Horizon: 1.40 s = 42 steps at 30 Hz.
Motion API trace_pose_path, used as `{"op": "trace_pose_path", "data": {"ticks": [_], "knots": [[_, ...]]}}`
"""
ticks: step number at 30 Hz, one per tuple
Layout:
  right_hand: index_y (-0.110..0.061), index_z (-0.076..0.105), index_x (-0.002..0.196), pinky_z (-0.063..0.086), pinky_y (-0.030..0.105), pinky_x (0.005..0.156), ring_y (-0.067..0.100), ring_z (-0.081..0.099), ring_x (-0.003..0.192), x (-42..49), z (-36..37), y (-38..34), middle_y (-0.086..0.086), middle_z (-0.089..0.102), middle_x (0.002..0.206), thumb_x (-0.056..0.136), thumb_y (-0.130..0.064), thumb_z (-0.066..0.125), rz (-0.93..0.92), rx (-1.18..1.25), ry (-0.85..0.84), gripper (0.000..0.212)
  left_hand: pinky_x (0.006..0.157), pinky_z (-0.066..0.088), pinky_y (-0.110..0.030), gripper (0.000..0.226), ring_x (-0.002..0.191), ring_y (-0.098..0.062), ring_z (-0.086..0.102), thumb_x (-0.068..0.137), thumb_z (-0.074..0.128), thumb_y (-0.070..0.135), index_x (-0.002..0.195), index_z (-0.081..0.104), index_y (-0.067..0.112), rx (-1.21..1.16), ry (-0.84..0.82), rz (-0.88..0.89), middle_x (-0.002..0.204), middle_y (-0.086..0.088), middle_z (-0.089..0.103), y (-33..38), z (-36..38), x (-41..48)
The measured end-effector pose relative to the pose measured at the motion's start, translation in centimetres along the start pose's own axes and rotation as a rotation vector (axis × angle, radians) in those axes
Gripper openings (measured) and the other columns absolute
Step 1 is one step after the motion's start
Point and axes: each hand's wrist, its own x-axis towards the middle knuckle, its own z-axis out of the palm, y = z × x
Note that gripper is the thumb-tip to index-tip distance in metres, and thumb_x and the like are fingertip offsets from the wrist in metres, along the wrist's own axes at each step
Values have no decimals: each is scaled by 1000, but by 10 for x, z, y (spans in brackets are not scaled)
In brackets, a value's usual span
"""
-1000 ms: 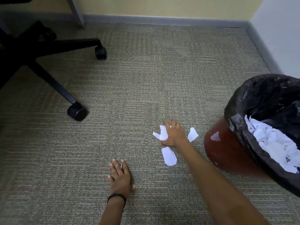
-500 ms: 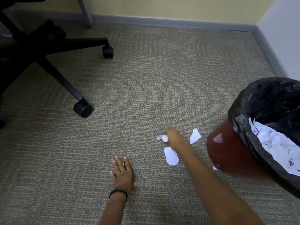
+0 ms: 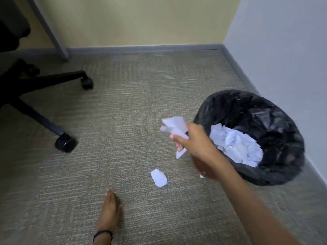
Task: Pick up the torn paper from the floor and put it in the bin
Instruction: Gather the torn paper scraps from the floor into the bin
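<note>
Left: chair legs [image 3: 53, 79] and castors [image 3: 65, 143] bar my low passes.
Middle: I see open carpet [image 3: 141, 106] from there to the bin [image 3: 230, 98].
Right: wall [image 3: 283, 50] close behind bin.

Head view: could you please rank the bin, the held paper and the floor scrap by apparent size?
Black-lined round bin
White crumpled paper in right hand, nearer camera
White paper floor scrap

One bin [image 3: 283, 121], one chair [image 3: 53, 80], one held wad [image 3: 174, 125], two floor scraps [image 3: 158, 177].

White paper [image 3: 174, 127], black bin liner [image 3: 247, 110], seemingly beige carpet [image 3: 141, 103].
</note>
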Motion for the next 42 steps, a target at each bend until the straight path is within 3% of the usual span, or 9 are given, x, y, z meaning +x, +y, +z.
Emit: {"op": "trace_pose_path", "data": {"ticks": [5,7,9,11,15,21,29,37,42], "knots": [[1,64,78,45,14,50,8,61,45,-38,-83,-2,-3,64,51,86,-13,63,84,30,358,16,103,43,-42,37,124,-30,53,94,52,6,131,54,4,-367,220,116,134,-14,54,86,-35,-16],[-2,60,106,44,19,64,12,68,76,-49,-104,6,9,71,91,86,-17,65,152,-103,399,26,101,44,-34,34,121,-21,56,94,55,18,127,59,9,-572,257,260,129,-6,60,155,-64,-23],[-14,33,141,39,25,88,18,50,120,-61,-117,16,11,42,142,86,-22,66,233,-309,344,66,100,44,-27,33,119,-11,57,94,56,24,126,59,17,-727,218,439,127,1,60,222,-92,-29],[-19,13,149,28,20,100,19,31,136,-75,-122,22,5,15,155,88,-21,64,246,-422,371,80,100,45,-22,35,118,-6,56,94,56,22,129,56,22,-776,165,596,129,4,59,277,-112,-36],[-14,49,132,12,-7,95,16,32,135,-100,-114,30,9,31,147,90,-8,56,4,-394,680,43,100,45,-15,44,116,7,54,95,51,8,137,47,19,-847,39,799,136,1,55,338,-134,-49],[1,66,98,41,13,81,14,53,95,-119,-74,53,19,55,108,84,16,48,-310,-352,913,27,114,30,-22,46,140,-4,31,97,48,9,141,42,22,-635,46,1067,150,9,34,351,-132,-42],[-6,58,99,42,4,83,-5,48,98,-143,7,93,5,48,102,96,-8,42,-488,-184,645,16,106,37,-31,41,126,-20,43,95,53,19,135,45,15,-440,225,391,134,-6,43,212,-35,13],[-24,56,117,44,15,73,16,61,91,-113,67,204,5,63,103,88,1,53,427,76,380,38,118,16,-43,73,147,-32,1,83,70,28,139,29,7,-193,-190,200,157,-16,6,138,32,26],[-14,49,135,41,22,74,24,62,91,-81,84,249,18,66,108,89,-1,50,557,-215,255,48,116,21,-43,76,146,-34,8,87,63,22,144,15,8,-216,-155,169,156,-15,14,142,36,31]]}}
